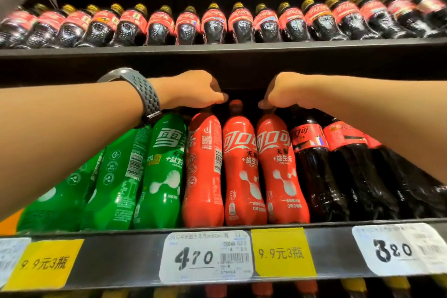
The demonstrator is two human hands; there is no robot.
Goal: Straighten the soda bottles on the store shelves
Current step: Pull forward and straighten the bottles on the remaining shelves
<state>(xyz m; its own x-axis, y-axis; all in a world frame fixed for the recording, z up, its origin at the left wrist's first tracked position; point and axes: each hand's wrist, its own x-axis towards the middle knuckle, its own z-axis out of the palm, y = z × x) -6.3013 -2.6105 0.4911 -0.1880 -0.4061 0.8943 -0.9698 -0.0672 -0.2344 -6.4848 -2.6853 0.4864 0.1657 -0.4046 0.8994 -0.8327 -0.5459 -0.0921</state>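
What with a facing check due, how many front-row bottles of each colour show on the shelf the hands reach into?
Green bottles: 3
Red bottles: 3
Dark cola bottles: 3 showing
Total: 9 in view; more may be hidden behind the arms.

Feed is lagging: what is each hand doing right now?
Left hand: closed on the top of the barcode-facing red bottle.
Right hand: closed on the top of the rightmost red bottle.
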